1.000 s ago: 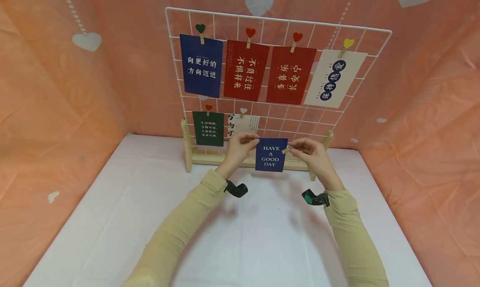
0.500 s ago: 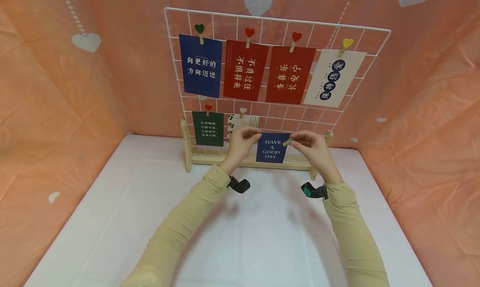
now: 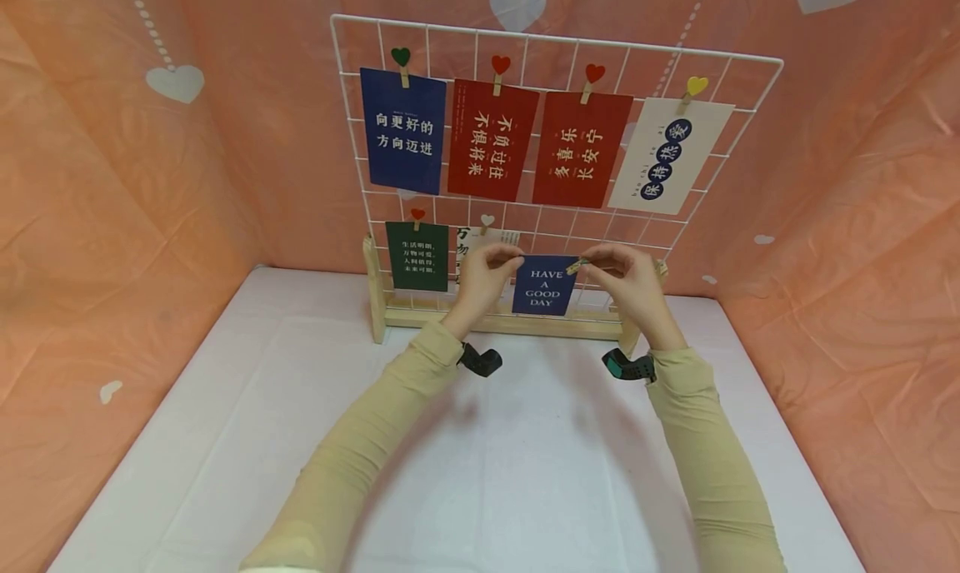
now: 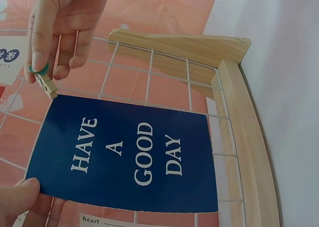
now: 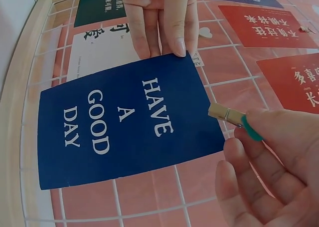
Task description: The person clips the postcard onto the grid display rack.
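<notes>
A blue card (image 3: 544,286) with white "HAVE A GOOD DAY" lettering is held in front of the lower part of the white wire grid (image 4: 149,80). My left hand (image 3: 483,283) pinches its upper left corner between thumb and fingers. My right hand (image 3: 628,286) pinches a small wooden clothespin (image 5: 227,114) with a green piece at its gripped end. The clothespin's tip is right at the card's top edge, near the upper right corner. Behind my left hand hangs a white card (image 3: 504,238) with black characters, partly hidden.
On the grid's upper row, heart clips hold a blue card (image 3: 403,130), two red cards (image 3: 492,140) and a white card (image 3: 671,156). A green card (image 3: 417,256) hangs lower left. The grid stands on a wooden base (image 3: 517,325) on a white table (image 3: 540,456).
Both hands have moved up and forward with the blue card and the clothespin. The card sits higher against the grid, and the clothespin has come closer to its top edge.
</notes>
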